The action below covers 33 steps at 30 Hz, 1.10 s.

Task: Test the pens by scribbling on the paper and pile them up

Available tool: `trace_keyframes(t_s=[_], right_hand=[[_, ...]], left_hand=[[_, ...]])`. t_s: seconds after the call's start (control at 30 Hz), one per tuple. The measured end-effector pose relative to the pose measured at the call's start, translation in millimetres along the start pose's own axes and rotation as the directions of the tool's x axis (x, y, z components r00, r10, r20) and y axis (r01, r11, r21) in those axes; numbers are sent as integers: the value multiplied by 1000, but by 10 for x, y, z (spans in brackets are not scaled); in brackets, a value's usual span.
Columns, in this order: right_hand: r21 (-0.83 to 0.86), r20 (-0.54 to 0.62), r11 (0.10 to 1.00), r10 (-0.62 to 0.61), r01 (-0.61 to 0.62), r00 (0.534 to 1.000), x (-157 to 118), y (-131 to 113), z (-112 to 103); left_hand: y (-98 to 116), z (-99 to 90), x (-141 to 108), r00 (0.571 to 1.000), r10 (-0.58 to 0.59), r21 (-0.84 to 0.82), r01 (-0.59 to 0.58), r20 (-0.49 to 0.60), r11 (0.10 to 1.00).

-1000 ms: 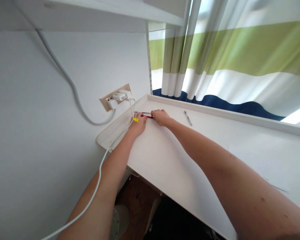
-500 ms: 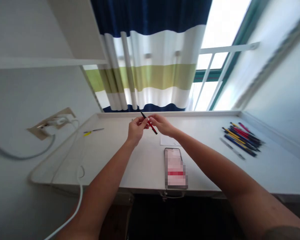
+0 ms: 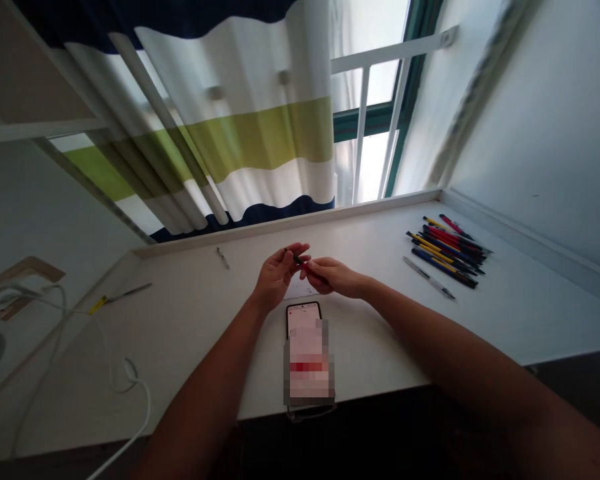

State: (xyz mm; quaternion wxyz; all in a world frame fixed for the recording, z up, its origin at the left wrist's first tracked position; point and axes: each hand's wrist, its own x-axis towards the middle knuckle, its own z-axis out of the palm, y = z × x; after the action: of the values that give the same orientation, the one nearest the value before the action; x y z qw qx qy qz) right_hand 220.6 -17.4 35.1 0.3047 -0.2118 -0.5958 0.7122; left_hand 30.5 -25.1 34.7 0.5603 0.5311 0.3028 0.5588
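A red pen with a black end (image 3: 301,262) is held between my two hands above the desk. My left hand (image 3: 276,275) pinches its dark end with thumb and fingers. Around the red barrel, my right hand (image 3: 336,277) is closed, hiding part of it. Beneath the hands lies a white sheet of paper (image 3: 296,289) with small marks on it. Just in front of the paper, a phone (image 3: 307,353) lies face up near the desk's front edge, its screen lit and partly pixelated.
To the right, several red, yellow and blue pens (image 3: 447,250) lie in a pile, with a silver pen (image 3: 429,277) beside it. A small pen (image 3: 223,258) lies at the back left. A yellow-ended pen (image 3: 125,293) and a white cable (image 3: 143,400) are farther left.
The view has turned to the right and tilted. My right hand now wraps more of the red barrel, and the pen's angle has changed. The small pen behind my left hand shows more plainly.
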Motion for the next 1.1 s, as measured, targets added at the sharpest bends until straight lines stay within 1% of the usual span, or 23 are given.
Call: trace_keyframes(t_s=[0.03,0.1,0.13,0.17,0.23,0.27,0.3,0.33,0.4,0.43,0.47,0.53,0.57,0.6,0.67,0.7,0.73,0.8,0.87,0.93,0.97,1.03,1.1], right_hand=[[21,23,1000,7,-7,1000,-5,0,10],[-9,29,1000,-16,17,999,-12,0,17],[-50,-3,997,-56,56,998,-12,4,17],[-97,-62,989,-115,108,991,-7,13,17],[-187,-204,964,-228,191,952,10,40,24],[-216,-249,956,-249,197,936,19,54,32],[-235,-263,956,-236,176,935,27,65,43],[-246,-249,959,-199,137,948,32,74,55],[-273,-186,960,-119,65,975,33,85,77],[-284,-174,957,-114,61,978,29,87,83],[-290,-187,954,-134,76,973,24,89,85],[-297,-248,949,-185,107,951,14,90,77],[-293,-268,951,-182,100,946,9,90,69],[-282,-267,956,-154,76,951,5,88,60],[-270,-219,963,-86,24,972,-4,81,44],[-267,-203,963,-80,23,976,-8,76,38],[-262,-207,964,-96,40,974,-13,71,35],[-255,-250,964,-137,71,958,-22,62,30],[-257,-266,965,-121,51,956,-27,56,25],[-281,-251,960,-91,18,964,-22,54,14],[-299,-257,954,-101,21,961,-16,54,7],[-337,-311,940,-169,58,935,0,54,-9],[-366,-372,925,-243,99,896,10,51,-22]], left_hand=[[10,19,-12,1000,-5,-17,5,7,1000],[24,73,-24,1000,17,-30,-17,-6,999],[24,104,-27,999,42,-31,-43,-28,999],[20,135,-29,996,68,-31,-70,-59,997],[-1,188,-32,987,99,-40,-105,-124,994],[-15,206,-33,984,99,-51,-108,-151,993],[-29,216,-33,981,91,-66,-103,-172,992],[-42,219,-31,978,82,-82,-99,-190,992],[-57,208,-26,973,75,-107,-100,-220,989],[-60,198,-22,971,75,-115,-103,-228,988],[-61,189,-19,970,75,-120,-104,-231,987],[-61,176,-12,971,70,-125,-100,-229,987],[-62,174,-9,971,66,-125,-97,-228,987],[-66,173,-7,972,62,-123,-92,-227,988],[-77,174,-2,972,54,-113,-81,-228,990],[-83,172,0,972,49,-107,-75,-230,991],[-87,168,3,971,44,-98,-69,-235,993],[-87,153,8,967,33,-81,-55,-251,995],[-78,134,13,960,28,-76,-51,-278,996],[-66,121,16,952,22,-97,-55,-306,994],[-61,119,17,948,17,-119,-58,-319,991],[-58,125,22,939,1,-167,-62,-343,984],[-62,135,30,930,-16,-203,-63,-367,977]])
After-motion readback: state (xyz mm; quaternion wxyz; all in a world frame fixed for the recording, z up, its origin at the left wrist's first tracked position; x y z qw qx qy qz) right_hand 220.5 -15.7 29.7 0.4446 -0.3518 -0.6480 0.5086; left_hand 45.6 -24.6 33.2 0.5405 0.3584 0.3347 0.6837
